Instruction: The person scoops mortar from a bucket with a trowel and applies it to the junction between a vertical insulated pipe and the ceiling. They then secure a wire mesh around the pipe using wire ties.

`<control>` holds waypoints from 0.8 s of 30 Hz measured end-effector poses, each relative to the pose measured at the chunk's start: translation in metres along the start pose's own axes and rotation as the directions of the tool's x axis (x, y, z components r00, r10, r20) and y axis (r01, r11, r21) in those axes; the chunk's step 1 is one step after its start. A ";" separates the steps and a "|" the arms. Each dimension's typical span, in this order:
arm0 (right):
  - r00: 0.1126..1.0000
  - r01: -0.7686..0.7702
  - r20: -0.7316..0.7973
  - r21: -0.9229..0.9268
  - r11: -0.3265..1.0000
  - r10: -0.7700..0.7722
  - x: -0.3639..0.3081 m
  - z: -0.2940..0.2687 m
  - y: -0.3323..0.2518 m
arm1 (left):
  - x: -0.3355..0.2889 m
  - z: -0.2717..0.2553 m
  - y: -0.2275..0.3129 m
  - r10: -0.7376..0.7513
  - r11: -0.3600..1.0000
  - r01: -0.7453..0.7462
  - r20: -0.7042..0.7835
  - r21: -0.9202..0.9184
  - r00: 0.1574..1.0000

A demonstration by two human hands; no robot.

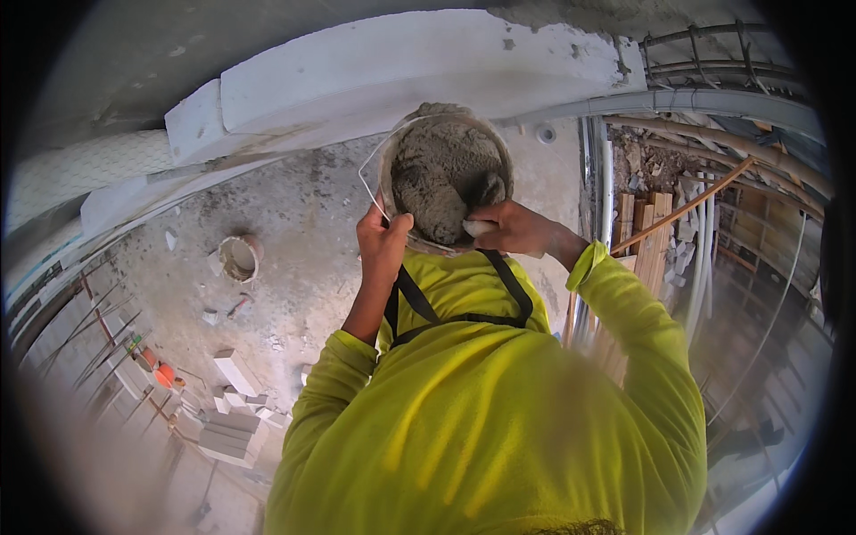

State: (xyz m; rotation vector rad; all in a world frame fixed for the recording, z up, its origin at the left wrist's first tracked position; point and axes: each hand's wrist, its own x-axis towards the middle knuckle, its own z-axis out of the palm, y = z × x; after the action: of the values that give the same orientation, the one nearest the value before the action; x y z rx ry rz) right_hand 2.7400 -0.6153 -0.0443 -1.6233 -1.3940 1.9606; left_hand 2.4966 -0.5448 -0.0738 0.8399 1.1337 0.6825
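Observation:
A bucket (510,178) filled with wet grey mortar (441,169) is held up in front of my chest, its thin white wire handle (364,169) hanging over the left side. My left hand (382,242) is closed on the near left of the rim, thumb on top. My right hand (515,230) is closed around the pale grip of what looks like a trowel (486,189). Its blade is coated in mortar and lies inside the bucket at the right, so its outline is partly hidden.
Beyond the bucket runs a wall of white blocks (401,71). On the dusty floor at left stand a second bucket (241,259) and a stack of white blocks (232,437). Wood planks (655,232), pipes and rebar (713,62) lie at right, with a slanting wooden pole (687,205).

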 end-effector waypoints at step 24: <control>0.530 -0.151 -0.349 -0.936 0.319 -0.773 -0.075 -0.213 -0.077 | 0.002 -0.015 0.000 -0.001 1.000 0.001 -0.039 0.016 0.999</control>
State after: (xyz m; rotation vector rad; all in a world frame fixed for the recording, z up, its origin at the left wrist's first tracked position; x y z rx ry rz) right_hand 2.9208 -0.5197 0.0773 -1.8143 -2.2074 -0.1718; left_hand 2.4828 -0.5402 -0.0774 0.8424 1.1762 0.6924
